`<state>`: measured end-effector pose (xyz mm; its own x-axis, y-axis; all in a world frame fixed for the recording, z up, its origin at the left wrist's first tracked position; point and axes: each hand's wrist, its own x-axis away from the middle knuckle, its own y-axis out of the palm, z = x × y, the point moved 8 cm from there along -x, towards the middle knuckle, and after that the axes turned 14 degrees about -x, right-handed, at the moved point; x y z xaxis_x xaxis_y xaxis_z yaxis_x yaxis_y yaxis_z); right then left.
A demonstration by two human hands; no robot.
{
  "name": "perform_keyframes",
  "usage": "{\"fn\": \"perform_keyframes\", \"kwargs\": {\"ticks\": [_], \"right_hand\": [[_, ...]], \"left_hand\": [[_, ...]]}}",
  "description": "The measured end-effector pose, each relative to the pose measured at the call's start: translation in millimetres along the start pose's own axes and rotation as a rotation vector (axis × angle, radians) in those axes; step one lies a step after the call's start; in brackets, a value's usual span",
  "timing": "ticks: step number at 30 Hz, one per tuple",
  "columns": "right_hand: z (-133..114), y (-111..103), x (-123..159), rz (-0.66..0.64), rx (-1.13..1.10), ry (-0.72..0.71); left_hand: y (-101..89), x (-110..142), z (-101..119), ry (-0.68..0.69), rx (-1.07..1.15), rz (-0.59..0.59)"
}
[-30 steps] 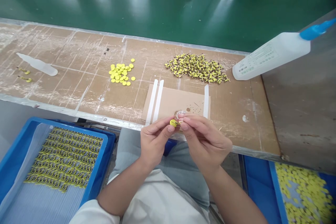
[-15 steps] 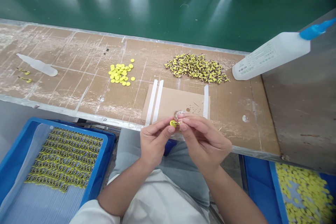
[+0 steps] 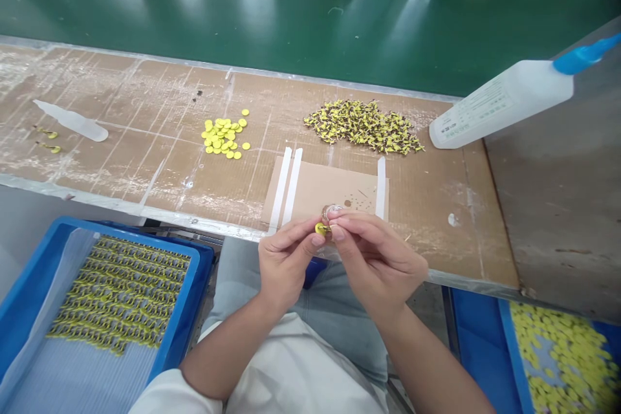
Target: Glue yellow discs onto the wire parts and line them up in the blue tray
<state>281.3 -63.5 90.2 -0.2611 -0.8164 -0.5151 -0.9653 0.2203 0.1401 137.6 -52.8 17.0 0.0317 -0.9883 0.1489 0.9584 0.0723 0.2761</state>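
My left hand (image 3: 286, 265) and my right hand (image 3: 376, 265) meet over the table's front edge, their fingertips pinching a small yellow disc (image 3: 320, 228) with a thin piece at its side. Just behind it stands a small clear cap with a brownish rim (image 3: 331, 211), partly hidden by my right fingers. Under that lies a cardboard sheet (image 3: 330, 189) between white strips (image 3: 381, 187). Farther off are a heap of small yellow-and-brown pieces (image 3: 363, 127) and a scatter of loose yellow discs (image 3: 223, 138).
A white squeeze bottle with a blue nozzle (image 3: 504, 103) lies at the right. A blue tray (image 3: 140, 231) of yellow pieces in rows sits low at left, and another blue tray (image 3: 507, 362) of yellow discs sits low at right. A green conveyor belt (image 3: 301, 26) runs behind the table.
Nothing has visibly changed beyond a slight shift of my fingers on the yellow disc. The view has tilted a little.
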Motion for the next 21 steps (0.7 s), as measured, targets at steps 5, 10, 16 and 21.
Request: {"fn": "perform_keyframes", "kwargs": {"ticks": [5, 10, 16, 21], "right_hand": [[-0.1, 0.4, -0.3, 0.007, 0.005, 0.001], [-1.3, 2.1, -2.0, -0.003, -0.002, -0.011], [-2.8, 3.9, -3.0, 0.002, -0.022, -0.022], [-6.2, 5.3, -4.0, -0.028, -0.013, -0.032]], "left_hand": [[-0.3, 0.3, 0.4, 0.009, -0.009, 0.005], [-1.6, 1.1, 0.1, 0.021, -0.014, 0.017], [-0.5, 1.7, 3.6, 0.067, -0.028, 0.007], [-2.3, 2.3, 9.7, 0.152, -0.057, 0.021]]}}
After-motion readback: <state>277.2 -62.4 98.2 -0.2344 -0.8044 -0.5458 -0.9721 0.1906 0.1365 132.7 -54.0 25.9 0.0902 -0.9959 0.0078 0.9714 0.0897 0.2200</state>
